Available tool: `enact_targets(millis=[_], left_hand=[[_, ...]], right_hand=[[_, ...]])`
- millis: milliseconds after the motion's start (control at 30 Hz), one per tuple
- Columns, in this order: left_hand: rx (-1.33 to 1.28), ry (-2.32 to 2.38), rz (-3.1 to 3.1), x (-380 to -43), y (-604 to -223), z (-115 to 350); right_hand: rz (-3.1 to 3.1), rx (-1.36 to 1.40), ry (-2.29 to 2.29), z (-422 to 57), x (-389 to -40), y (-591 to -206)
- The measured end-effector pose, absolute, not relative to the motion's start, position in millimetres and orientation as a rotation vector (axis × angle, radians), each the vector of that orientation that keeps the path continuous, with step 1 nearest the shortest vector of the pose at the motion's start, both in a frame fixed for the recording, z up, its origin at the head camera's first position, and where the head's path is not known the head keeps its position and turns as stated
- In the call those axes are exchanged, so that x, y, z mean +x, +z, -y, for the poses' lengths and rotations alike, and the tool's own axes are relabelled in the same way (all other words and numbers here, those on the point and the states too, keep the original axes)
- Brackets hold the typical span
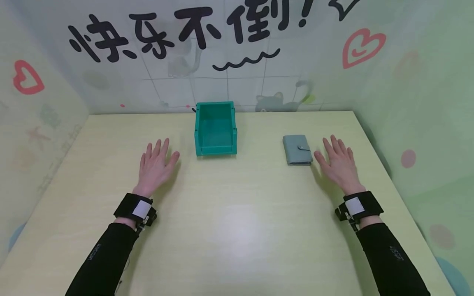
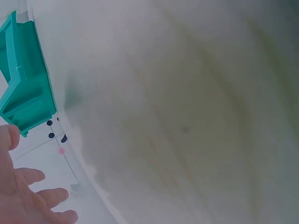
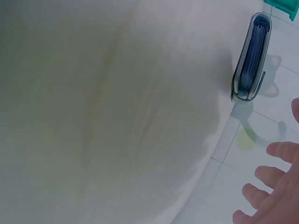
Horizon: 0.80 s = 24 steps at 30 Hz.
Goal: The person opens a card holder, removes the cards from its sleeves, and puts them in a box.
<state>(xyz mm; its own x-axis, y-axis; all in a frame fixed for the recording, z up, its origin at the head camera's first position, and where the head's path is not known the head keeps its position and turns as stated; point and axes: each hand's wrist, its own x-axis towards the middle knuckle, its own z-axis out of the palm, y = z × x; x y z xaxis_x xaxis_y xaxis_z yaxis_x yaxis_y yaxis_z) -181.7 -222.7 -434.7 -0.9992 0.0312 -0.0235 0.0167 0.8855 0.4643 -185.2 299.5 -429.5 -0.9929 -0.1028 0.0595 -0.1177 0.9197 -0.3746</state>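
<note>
Above the near-middle of the table (image 1: 237, 189), both hands reach forward palm down, neither gripping anything: the left hand (image 1: 154, 170) has its fingers extended and its thumb held away from them, and the right hand (image 1: 338, 166) is spread in the same way. Just beside the right thumb, on its left, lies a grey-blue wallet (image 1: 296, 150) on the tabletop, a small strap with a snap (image 1: 304, 148) at its right edge; the right wrist view shows the hand apart from it and a stack of thin leaves between its covers. The left hand is nearest to a teal bin (image 1: 216, 150), which stands at the far edge of the table, ahead and to the right of that hand, its lower front turned toward the person. The wallet sits to the right of the bin, well apart from it. Around each wrist is a black band (image 1: 127, 205) with a white patch, and behind the bands come black sleeves (image 1: 105, 259). Beyond the table, a pale printed backdrop (image 1: 207, 92) carries large black Chinese characters (image 1: 196, 24), a wavy line (image 1: 246, 60), a grey cat (image 1: 275, 102) and red heart outlines (image 1: 363, 47).
</note>
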Motion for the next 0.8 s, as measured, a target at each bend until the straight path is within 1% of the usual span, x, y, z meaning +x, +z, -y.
enact_targets(millis=[200, 400, 600, 800], left_hand=[[0.030, 0.759, -3.008, -184, -435, 223], [0.016, 0.827, -2.987, -185, -438, 221], [0.001, 1.075, -2.925, -180, -436, 218], [-0.065, 1.319, -2.899, -173, -436, 202]], right_hand=[[3.031, 0.158, 0.671, -298, -188, -431], [3.010, 0.079, 0.929, -291, -194, -429], [3.049, -0.068, 1.123, -279, -207, -423], [3.059, -0.183, 1.138, -269, -221, -425]])
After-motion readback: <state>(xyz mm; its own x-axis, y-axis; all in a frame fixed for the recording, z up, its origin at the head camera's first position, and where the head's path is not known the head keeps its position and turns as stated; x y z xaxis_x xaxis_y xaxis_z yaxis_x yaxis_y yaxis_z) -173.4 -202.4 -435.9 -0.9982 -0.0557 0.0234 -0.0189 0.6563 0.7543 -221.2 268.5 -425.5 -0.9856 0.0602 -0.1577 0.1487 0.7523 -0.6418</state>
